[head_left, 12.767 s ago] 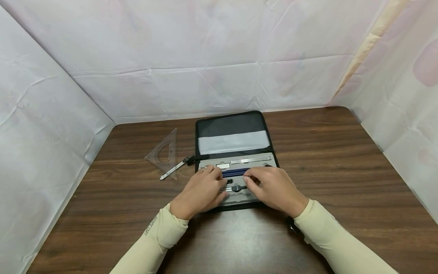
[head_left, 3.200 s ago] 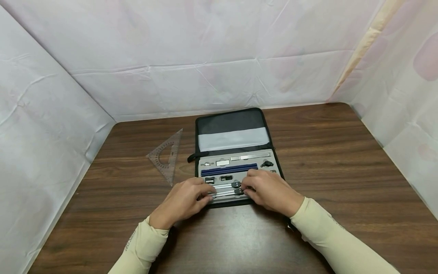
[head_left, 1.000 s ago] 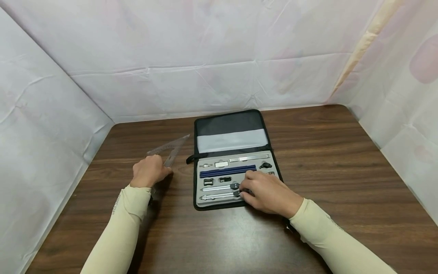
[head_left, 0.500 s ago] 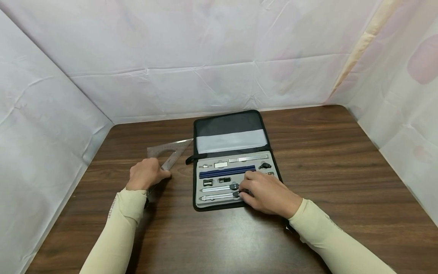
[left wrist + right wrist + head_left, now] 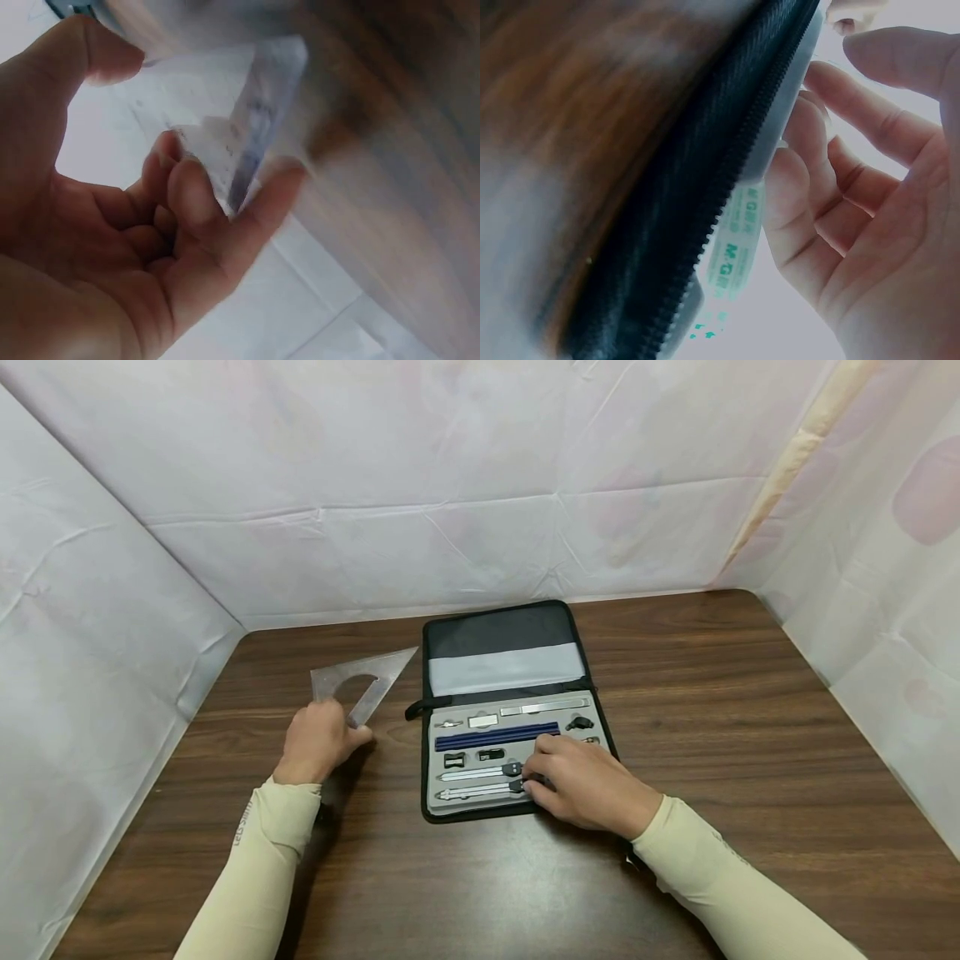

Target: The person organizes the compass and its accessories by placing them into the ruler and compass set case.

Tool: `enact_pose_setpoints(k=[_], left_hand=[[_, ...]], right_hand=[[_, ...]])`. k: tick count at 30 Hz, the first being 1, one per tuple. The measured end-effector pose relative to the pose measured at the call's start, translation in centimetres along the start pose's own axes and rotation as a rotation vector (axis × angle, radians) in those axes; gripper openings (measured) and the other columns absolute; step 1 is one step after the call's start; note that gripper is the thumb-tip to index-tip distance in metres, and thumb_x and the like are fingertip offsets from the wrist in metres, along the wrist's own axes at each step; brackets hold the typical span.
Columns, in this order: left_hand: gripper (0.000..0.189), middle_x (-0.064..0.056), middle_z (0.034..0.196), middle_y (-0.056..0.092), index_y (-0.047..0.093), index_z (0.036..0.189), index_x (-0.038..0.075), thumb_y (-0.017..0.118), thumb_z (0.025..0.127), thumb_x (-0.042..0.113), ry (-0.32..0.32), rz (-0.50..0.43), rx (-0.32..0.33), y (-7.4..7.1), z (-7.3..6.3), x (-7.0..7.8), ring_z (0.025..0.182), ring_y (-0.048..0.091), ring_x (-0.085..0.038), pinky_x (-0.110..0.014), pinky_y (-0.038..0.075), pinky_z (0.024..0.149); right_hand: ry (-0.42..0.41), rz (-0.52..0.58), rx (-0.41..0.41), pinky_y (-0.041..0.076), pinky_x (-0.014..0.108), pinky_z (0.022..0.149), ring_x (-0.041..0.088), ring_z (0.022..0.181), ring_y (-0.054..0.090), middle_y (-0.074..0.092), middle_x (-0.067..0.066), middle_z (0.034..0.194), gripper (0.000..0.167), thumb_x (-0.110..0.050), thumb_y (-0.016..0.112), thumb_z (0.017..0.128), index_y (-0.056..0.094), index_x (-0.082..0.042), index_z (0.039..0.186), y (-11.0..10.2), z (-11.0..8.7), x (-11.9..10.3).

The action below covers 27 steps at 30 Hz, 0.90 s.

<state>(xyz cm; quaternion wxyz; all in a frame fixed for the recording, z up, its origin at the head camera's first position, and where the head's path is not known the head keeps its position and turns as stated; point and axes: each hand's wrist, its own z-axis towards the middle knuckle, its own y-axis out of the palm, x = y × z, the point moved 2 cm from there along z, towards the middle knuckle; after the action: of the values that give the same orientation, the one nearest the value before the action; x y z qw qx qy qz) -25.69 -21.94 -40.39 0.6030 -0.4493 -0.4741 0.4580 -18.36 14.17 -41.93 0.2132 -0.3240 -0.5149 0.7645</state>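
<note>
My left hand (image 5: 318, 739) grips a clear plastic set square (image 5: 393, 664), tilted up on the left of the table. In the left wrist view the thumb is at one edge of the set square (image 5: 259, 112), the fingers bent at the other. My right hand (image 5: 585, 777) rests loosely bent on the right part of an open zip case (image 5: 480, 817), covering some of its tray. Two silver compasses (image 5: 472, 773) lie in slots, heads at my right fingertips. In the right wrist view that hand (image 5: 877, 180) lies beside the zip edge (image 5: 697, 195), thumb and index apart.
Also in the grey tray sit blue sticks (image 5: 495, 736), a sharpener (image 5: 453, 761), a white block (image 5: 482, 721), a long silver piece (image 5: 543, 707) and a black fitting (image 5: 580, 723). The lid has a grey pocket (image 5: 502, 670). White cloth (image 5: 375, 552) hangs behind the wooden table (image 5: 720, 710).
Earlier a compass lay left of the case; it is now in the tray. My left hand left the tray, took hold of the set square and turned and tilted it. The right hand stays on the case.
</note>
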Motion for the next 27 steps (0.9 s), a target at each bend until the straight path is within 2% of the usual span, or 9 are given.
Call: enact_pose_setpoints(k=[4, 8, 12, 14, 18, 23, 27], left_hand=[[0.038, -0.007, 0.057, 0.043, 0.043, 0.046, 0.012, 0.073, 0.070, 0.014, 0.108, -0.021, 0.139, -0.4, -0.2, 1.2, 0.048, 0.040, -0.022, -0.045, 0.043, 0.045], [0.027, -0.007, 0.059, 0.047, 0.051, 0.051, 0.008, 0.072, 0.068, 0.011, 0.194, -0.042, 0.226, -0.6, -0.5, 3.3, 0.050, 0.044, -0.024, -0.048, 0.046, 0.050], [0.015, -0.011, 0.067, 0.055, 0.063, 0.069, -0.001, 0.073, 0.070, 0.009, 0.254, -0.077, 0.237, -0.6, -0.9, 5.9, 0.059, 0.052, -0.028, -0.046, 0.049, 0.058], [0.018, -0.012, 0.071, 0.058, 0.065, 0.076, -0.004, 0.075, 0.071, 0.010, 0.291, -0.085, 0.239, -0.6, -1.3, 7.1, 0.064, 0.054, -0.029, -0.044, 0.050, 0.061], [0.024, -0.012, 0.075, 0.058, 0.061, 0.080, -0.003, 0.079, 0.071, 0.011, 0.399, -0.070, 0.274, -0.5, -2.0, 9.3, 0.069, 0.055, -0.030, -0.042, 0.050, 0.066], [0.029, -0.008, 0.074, 0.051, 0.056, 0.080, 0.001, 0.081, 0.068, 0.012, 0.527, -0.051, 0.323, -0.6, -3.1, 11.3, 0.066, 0.049, -0.027, -0.037, 0.047, 0.058], [0.029, -0.008, 0.075, 0.049, 0.056, 0.082, 0.002, 0.079, 0.069, 0.015, 0.594, -0.014, 0.340, -0.8, -3.7, 12.4, 0.067, 0.047, -0.025, -0.034, 0.046, 0.052]], right_hand=[[0.004, -0.003, -0.003, 0.043, 0.024, 0.056, 0.004, 0.067, 0.045, 0.051, -0.013, 0.083, 0.009, -0.028, 0.068, 0.094, 0.076, -0.023, 0.095, -0.1, 0.0, 0.1], [0.002, 0.015, -0.004, 0.047, 0.026, 0.060, 0.003, 0.070, 0.050, 0.055, -0.012, 0.086, 0.010, -0.027, 0.068, 0.094, 0.076, -0.022, 0.096, -0.2, 0.0, 0.2], [0.007, 0.041, 0.025, 0.052, 0.029, 0.066, 0.003, 0.075, 0.057, 0.063, -0.011, 0.090, 0.011, -0.025, 0.069, 0.093, 0.077, -0.020, 0.098, -0.7, 0.0, 0.6], [0.029, 0.046, 0.057, 0.053, 0.030, 0.067, 0.003, 0.077, 0.058, 0.065, -0.011, 0.091, 0.011, -0.025, 0.068, 0.094, 0.077, -0.019, 0.098, -1.0, 0.1, 0.9], [0.122, 0.060, 0.141, 0.051, 0.030, 0.064, 0.003, 0.073, 0.055, 0.063, -0.012, 0.085, 0.015, -0.025, 0.066, 0.095, 0.075, -0.016, 0.103, -1.9, 0.2, 2.0], [0.254, 0.098, 0.261, 0.049, 0.031, 0.061, 0.008, 0.071, 0.057, 0.062, -0.005, 0.087, 0.034, -0.030, 0.063, 0.099, 0.068, -0.006, 0.122, -3.4, 0.0, 3.6], [0.311, 0.146, 0.345, 0.047, 0.032, 0.061, 0.010, 0.071, 0.055, 0.060, -0.003, 0.088, 0.037, -0.030, 0.059, 0.102, 0.065, -0.004, 0.126, -4.2, -0.2, 4.4]])
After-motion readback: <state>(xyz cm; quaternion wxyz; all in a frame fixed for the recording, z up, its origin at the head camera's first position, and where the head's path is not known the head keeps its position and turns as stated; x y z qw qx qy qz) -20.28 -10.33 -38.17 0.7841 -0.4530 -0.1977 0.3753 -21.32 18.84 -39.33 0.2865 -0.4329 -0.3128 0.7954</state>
